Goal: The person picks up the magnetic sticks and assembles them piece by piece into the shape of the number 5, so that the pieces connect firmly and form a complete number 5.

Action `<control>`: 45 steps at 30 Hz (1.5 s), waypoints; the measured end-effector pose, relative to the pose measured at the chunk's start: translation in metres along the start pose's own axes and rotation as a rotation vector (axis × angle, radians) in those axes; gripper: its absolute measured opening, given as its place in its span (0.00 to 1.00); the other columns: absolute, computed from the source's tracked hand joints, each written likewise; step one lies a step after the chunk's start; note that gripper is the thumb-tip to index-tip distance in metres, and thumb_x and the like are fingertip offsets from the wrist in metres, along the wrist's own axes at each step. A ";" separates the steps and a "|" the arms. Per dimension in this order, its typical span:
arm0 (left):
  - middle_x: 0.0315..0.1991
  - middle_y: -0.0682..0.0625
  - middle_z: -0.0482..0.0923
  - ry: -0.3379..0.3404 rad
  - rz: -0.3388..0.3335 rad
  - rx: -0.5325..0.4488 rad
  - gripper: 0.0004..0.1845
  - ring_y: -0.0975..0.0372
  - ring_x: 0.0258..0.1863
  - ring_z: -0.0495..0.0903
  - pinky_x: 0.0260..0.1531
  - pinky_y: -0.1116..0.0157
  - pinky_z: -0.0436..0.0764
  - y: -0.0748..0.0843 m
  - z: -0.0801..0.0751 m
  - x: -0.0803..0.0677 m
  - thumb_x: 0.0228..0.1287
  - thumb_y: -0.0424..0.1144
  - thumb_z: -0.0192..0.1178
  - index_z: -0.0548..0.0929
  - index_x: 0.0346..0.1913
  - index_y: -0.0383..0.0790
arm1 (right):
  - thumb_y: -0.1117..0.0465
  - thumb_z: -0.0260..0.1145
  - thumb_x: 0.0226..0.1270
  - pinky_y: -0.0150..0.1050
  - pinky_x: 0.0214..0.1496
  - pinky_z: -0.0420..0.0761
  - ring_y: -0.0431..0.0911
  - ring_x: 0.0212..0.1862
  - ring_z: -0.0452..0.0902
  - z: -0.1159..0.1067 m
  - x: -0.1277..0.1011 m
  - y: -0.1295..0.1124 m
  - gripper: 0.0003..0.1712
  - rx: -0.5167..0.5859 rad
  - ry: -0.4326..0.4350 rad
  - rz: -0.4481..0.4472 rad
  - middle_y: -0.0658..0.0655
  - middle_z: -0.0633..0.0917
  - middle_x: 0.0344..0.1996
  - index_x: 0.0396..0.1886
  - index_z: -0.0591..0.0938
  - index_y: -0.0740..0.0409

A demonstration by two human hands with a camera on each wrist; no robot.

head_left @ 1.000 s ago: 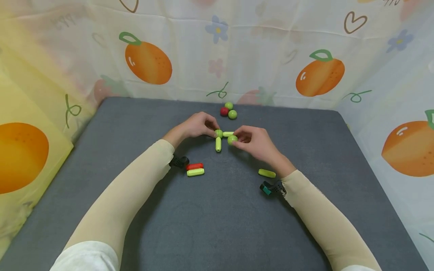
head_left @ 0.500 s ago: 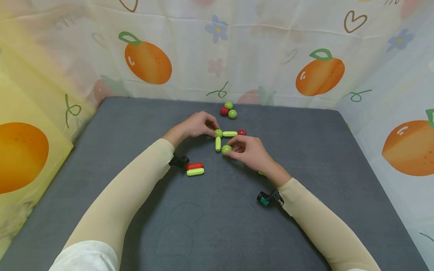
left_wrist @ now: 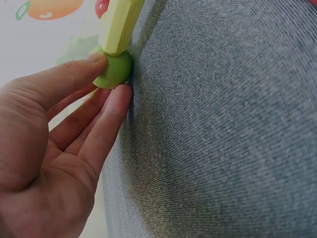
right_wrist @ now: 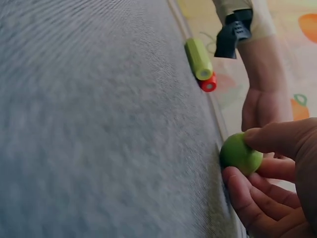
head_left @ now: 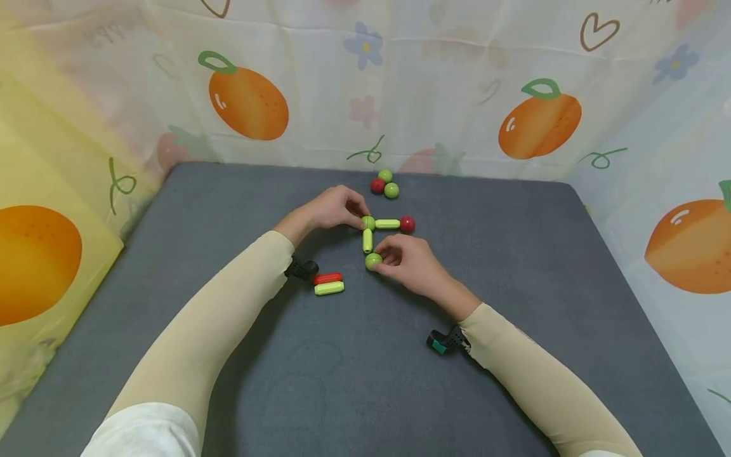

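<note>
On the grey mat (head_left: pixel 365 355) lies an L-shaped figure: a green ball (head_left: pixel 368 223) at the corner, a green rod (head_left: pixel 388 224) running right to a red ball (head_left: pixel 407 223), and a second green rod (head_left: pixel 367 240) running toward me. My left hand (head_left: pixel 337 209) pinches the corner green ball (left_wrist: pixel 113 72) between thumb and fingers. My right hand (head_left: pixel 408 260) pinches another green ball (head_left: pixel 374 261) at the near end of the second rod; the right wrist view shows this ball (right_wrist: pixel 240 153) in the fingertips.
A red rod (head_left: pixel 327 278) and a green rod (head_left: pixel 329 289) lie side by side by my left forearm. Two green balls and a red ball (head_left: pixel 377 185) sit clustered at the mat's far edge. Fruit-printed cloth walls surround the mat.
My right hand carried its green ball from the right end of the horizontal rod down to the near end of the vertical rod. A red ball now shows at the horizontal rod's right end.
</note>
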State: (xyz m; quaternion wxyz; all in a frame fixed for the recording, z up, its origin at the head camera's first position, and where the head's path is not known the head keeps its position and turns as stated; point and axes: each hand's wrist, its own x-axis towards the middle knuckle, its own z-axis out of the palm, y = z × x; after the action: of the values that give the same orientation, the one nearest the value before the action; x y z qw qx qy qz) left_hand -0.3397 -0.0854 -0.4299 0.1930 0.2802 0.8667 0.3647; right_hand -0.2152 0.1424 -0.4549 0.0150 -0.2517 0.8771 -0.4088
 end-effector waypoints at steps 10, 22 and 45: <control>0.41 0.53 0.87 -0.001 -0.005 -0.005 0.08 0.61 0.42 0.84 0.45 0.59 0.80 0.002 -0.004 0.001 0.62 0.38 0.74 0.90 0.43 0.45 | 0.54 0.77 0.63 0.35 0.39 0.81 0.35 0.33 0.80 0.005 0.007 -0.001 0.11 -0.068 0.031 -0.061 0.45 0.85 0.34 0.43 0.87 0.50; 0.42 0.52 0.87 0.011 -0.004 -0.009 0.08 0.60 0.43 0.84 0.46 0.59 0.80 0.004 -0.003 0.001 0.62 0.38 0.74 0.90 0.44 0.44 | 0.54 0.77 0.63 0.35 0.39 0.81 0.35 0.34 0.80 0.005 0.007 -0.002 0.12 -0.065 0.039 -0.058 0.43 0.85 0.34 0.44 0.87 0.50; 0.41 0.51 0.87 0.014 -0.018 0.003 0.08 0.60 0.42 0.83 0.46 0.58 0.79 0.005 0.001 0.001 0.62 0.38 0.74 0.90 0.44 0.44 | 0.51 0.76 0.64 0.36 0.40 0.81 0.36 0.34 0.81 0.002 0.008 0.002 0.10 -0.056 -0.002 -0.033 0.42 0.85 0.32 0.43 0.88 0.45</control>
State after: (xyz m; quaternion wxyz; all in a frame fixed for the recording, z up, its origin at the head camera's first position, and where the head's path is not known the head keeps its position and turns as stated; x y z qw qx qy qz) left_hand -0.3384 -0.0814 -0.4274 0.1899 0.2702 0.8711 0.3634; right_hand -0.2225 0.1385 -0.4563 0.0020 -0.2670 0.8838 -0.3842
